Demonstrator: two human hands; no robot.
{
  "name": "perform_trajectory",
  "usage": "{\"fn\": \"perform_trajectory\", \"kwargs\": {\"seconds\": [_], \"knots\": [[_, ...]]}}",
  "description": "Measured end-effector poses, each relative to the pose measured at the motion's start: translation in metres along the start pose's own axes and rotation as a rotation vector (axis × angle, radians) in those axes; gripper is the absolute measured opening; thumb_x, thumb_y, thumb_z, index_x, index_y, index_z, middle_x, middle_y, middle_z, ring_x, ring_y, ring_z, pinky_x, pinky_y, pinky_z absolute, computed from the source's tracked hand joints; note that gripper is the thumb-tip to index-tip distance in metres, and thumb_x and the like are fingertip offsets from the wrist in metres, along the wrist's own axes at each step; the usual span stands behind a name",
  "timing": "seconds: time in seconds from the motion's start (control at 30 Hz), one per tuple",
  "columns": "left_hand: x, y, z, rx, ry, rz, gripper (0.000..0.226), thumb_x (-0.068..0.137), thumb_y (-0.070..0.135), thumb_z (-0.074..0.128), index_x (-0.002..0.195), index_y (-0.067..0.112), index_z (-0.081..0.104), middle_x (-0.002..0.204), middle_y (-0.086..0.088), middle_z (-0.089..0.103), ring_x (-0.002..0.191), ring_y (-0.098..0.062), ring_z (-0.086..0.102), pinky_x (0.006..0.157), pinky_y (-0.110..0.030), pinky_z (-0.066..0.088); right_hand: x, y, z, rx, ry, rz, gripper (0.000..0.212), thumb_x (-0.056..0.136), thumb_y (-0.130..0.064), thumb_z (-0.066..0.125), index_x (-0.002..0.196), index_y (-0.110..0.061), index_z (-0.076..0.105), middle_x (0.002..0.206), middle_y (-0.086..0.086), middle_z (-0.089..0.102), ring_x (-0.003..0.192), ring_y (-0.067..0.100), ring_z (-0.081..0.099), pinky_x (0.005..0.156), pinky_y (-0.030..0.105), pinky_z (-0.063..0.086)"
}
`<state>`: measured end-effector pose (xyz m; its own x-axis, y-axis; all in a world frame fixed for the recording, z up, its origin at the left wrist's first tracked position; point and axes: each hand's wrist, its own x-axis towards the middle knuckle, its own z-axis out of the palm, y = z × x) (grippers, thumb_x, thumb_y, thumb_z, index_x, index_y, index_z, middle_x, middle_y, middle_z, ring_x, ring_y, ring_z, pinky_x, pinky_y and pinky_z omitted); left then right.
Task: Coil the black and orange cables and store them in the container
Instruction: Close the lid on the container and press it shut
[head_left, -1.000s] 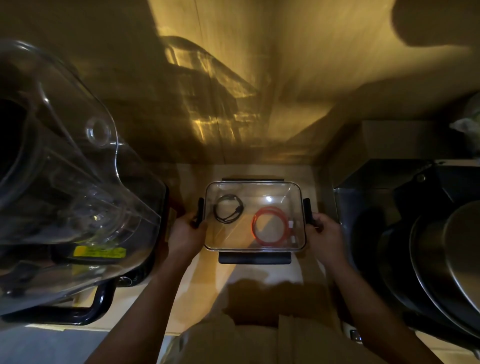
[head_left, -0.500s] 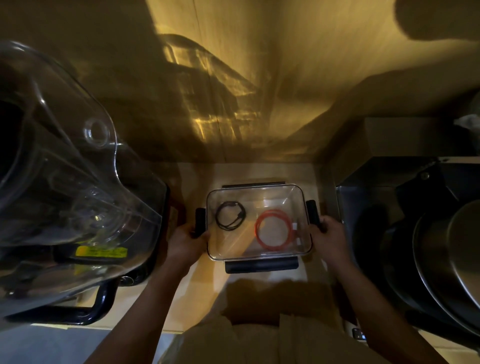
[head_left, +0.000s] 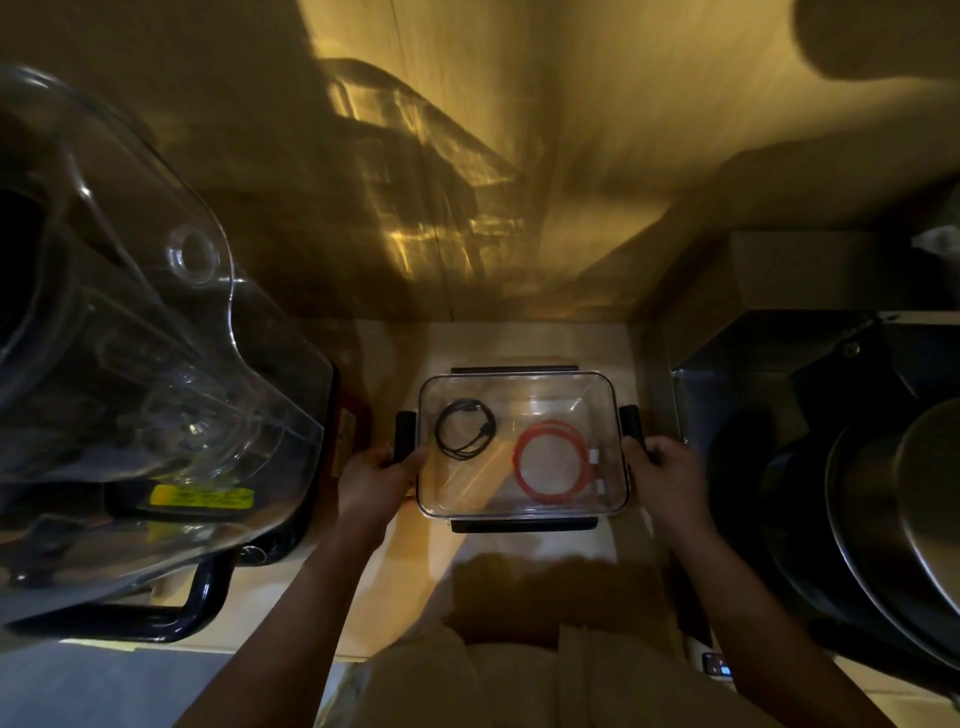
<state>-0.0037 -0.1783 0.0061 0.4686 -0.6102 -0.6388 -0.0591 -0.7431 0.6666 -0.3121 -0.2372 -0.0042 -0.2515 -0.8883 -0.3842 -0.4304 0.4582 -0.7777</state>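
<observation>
Both coils – black cable (head_left: 464, 428) left, orange cable (head_left: 556, 460) right – lie inside container (head_left: 522, 382) w/ left hand (head_left: 375, 480) & right hand (head_left: 670, 475) curled round its side latches, so uneven pull could tilt it – cables sliding, uncoiling.

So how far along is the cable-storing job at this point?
Done: the black cable and the orange cable both lie coiled inside the clear container. In hand: the left hand and right hand grip its black side latches. Left: at most latching the clear lid, which looks on, or setting it away.
</observation>
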Motion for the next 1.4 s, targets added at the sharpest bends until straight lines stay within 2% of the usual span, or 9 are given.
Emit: {"fn": "perform_trajectory", "kwargs": {"seconds": [0.17,0.33,0.53,0.73,0.83,1.03,1.23,1.3,1.4], "knots": [[0.004,0.002,0.002,-0.049,-0.002,-0.038,0.012,0.086,0.030,0.075,0.083,0.019,0.071,0.090,-0.013,0.073,0.083,-0.027,0.070,0.078,-0.047,0.062,-0.001,-0.001,0.001,0.013,-0.009,0.029,0.031,0.093,-0.021,0.064,0.064,-0.012,0.056,0.062,0.014,0.057,0.061,0.024,0.054,0.064,0.043,0.048],[0.008,0.005,0.001,-0.133,-0.031,-0.100,0.013,0.086,0.028,0.075,0.092,0.017,0.071,0.097,-0.015,0.072,0.086,-0.028,0.069,0.059,-0.032,0.053,0.001,-0.005,0.004,0.004,-0.012,0.085,0.024,0.095,-0.026,0.061,0.082,-0.006,0.063,0.080,0.018,0.069,0.078,0.034,0.068,0.075,0.053,0.058],[0.005,-0.001,0.000,-0.304,-0.094,-0.201,0.029,0.086,0.035,0.074,0.106,0.015,0.068,0.103,-0.006,0.074,0.098,-0.023,0.067,0.069,-0.033,0.049,0.001,-0.007,0.006,0.008,0.006,0.109,0.033,0.097,-0.031,0.055,0.086,-0.002,0.063,0.084,0.023,0.068,0.082,0.039,0.067,0.077,0.055,0.056],[0.004,0.001,0.004,-0.357,-0.015,-0.212,0.014,0.088,0.030,0.072,0.093,0.017,0.069,0.093,-0.004,0.074,0.086,-0.018,0.069,0.061,-0.031,0.051,0.000,-0.008,0.004,0.010,0.029,0.087,0.035,0.098,-0.030,0.055,0.084,0.001,0.063,0.082,0.024,0.068,0.082,0.041,0.066,0.077,0.056,0.055],[0.006,0.001,0.006,-0.267,0.019,-0.170,0.016,0.089,0.030,0.072,0.088,0.015,0.068,0.091,-0.009,0.073,0.083,-0.021,0.070,0.062,-0.035,0.056,0.003,-0.008,0.003,-0.004,0.011,0.094,0.033,0.097,-0.028,0.057,0.082,0.000,0.064,0.079,0.023,0.068,0.079,0.039,0.066,0.074,0.053,0.055],[0.012,0.001,0.010,-0.123,0.048,-0.126,0.021,0.093,0.036,0.066,0.090,0.015,0.066,0.098,-0.014,0.070,0.094,-0.031,0.068,0.090,-0.049,0.056,0.005,-0.005,0.005,-0.017,-0.005,0.093,0.029,0.097,-0.029,0.057,0.082,-0.005,0.063,0.078,0.018,0.068,0.076,0.033,0.067,0.069,0.045,0.056],[0.014,0.004,0.013,-0.117,0.008,-0.048,0.028,0.093,0.031,0.066,0.111,0.010,0.066,0.101,-0.015,0.070,0.097,-0.033,0.066,0.091,-0.048,0.054,0.010,0.005,0.015,-0.006,0.018,0.120,0.018,0.098,-0.032,0.053,0.082,-0.023,0.056,0.082,0.006,0.065,0.080,0.024,0.065,0.069,0.038,0.055],[0.012,0.002,0.013,-0.136,-0.007,-0.034,0.027,0.093,0.030,0.067,0.112,0.011,0.066,0.102,-0.015,0.070,0.097,-0.033,0.066,0.092,-0.049,0.054,0.013,0.006,0.017,0.007,0.030,0.132,0.019,0.098,-0.030,0.054,0.081,-0.023,0.056,0.078,-0.002,0.062,0.080,0.022,0.063,0.062,0.027,0.045],[0.014,0.001,0.009,-0.175,-0.029,-0.078,0.024,0.093,0.028,0.067,0.110,0.011,0.066,0.104,-0.015,0.071,0.095,-0.031,0.068,0.091,-0.049,0.055,0.017,0.011,0.019,0.026,0.015,0.169,0.024,0.099,-0.030,0.054,0.077,-0.020,0.059,0.075,-0.003,0.064,0.077,0.021,0.063,0.063,0.026,0.041]]}}
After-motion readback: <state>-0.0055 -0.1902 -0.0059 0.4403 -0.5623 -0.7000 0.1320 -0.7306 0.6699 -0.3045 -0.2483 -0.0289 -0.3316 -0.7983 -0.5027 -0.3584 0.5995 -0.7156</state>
